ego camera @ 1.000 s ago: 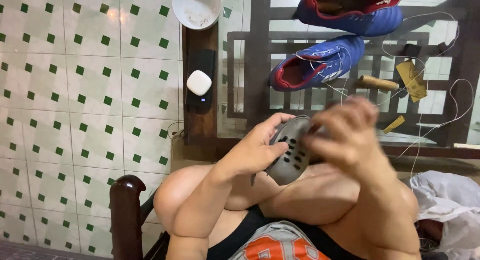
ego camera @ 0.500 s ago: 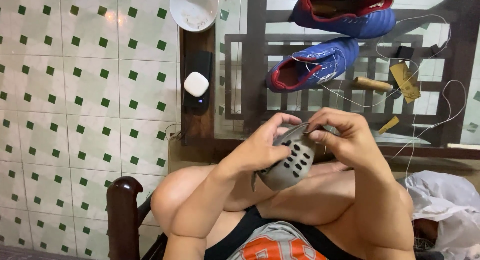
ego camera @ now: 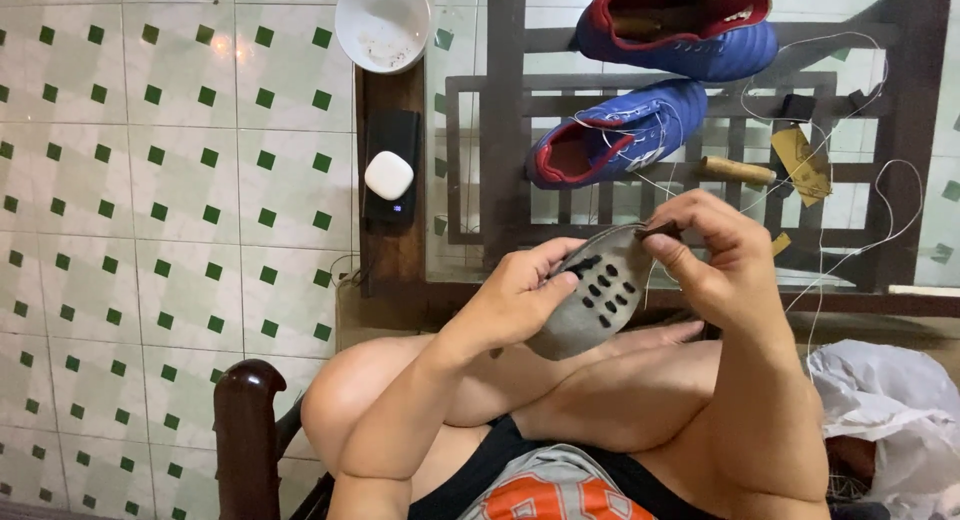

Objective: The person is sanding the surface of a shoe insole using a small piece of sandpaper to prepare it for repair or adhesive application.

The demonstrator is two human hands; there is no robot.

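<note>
Hands keep gripping the grey perforated insole (right pinching its edge), now turned flatter.

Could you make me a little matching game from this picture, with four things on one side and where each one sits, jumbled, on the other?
Things:
1. grey studded sole
2. white bowl
3. small white case
4. crumpled plastic bag

Places:
A. on top of the black device on the wooden ledge
B. at the right edge, beside the person's leg
C. held between the left hand and the right hand
D. at the top end of the wooden ledge

Pairs: 1-C, 2-D, 3-A, 4-B
</note>
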